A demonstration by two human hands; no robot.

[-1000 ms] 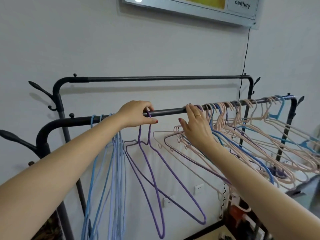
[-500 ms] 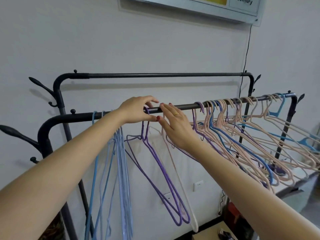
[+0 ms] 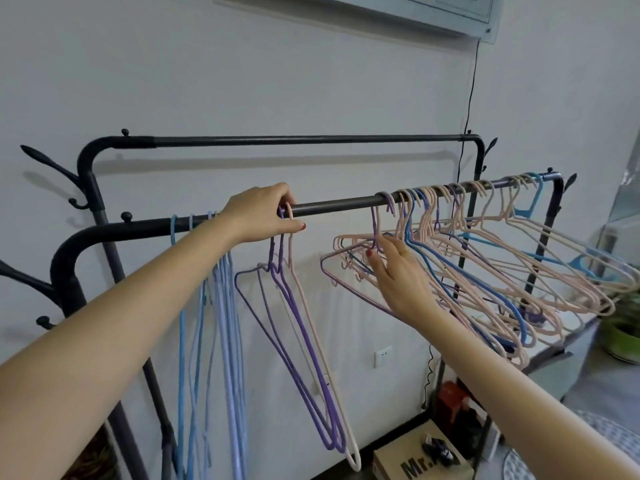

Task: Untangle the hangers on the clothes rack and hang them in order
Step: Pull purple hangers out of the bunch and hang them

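Note:
A black clothes rack has a front rail [image 3: 339, 204] running left to right. Several blue hangers [image 3: 221, 327] hang neatly at its left end. Beside them hang two purple hangers [image 3: 301, 344] and one pink hanger [image 3: 323, 355]. My left hand [image 3: 265, 214] grips the rail over their hooks and pinches them. A tangled bunch of pink, blue and purple hangers [image 3: 485, 268] crowds the rail's right half. My right hand [image 3: 394, 271] reaches into that bunch, its fingers around the neck of a purple hanger [image 3: 349, 289] at the bunch's left edge.
A second, higher rail [image 3: 304, 140] runs behind, close to the white wall. A cardboard box [image 3: 415, 462] and red items sit on the floor below. A green plant pot [image 3: 623, 344] stands at the right. A black cable [image 3: 467, 109] hangs down the wall.
My right hand left the pink hanger beside the purple ones under my left hand, then moved right and down into the tangled bunch. My left hand stayed on the rail.

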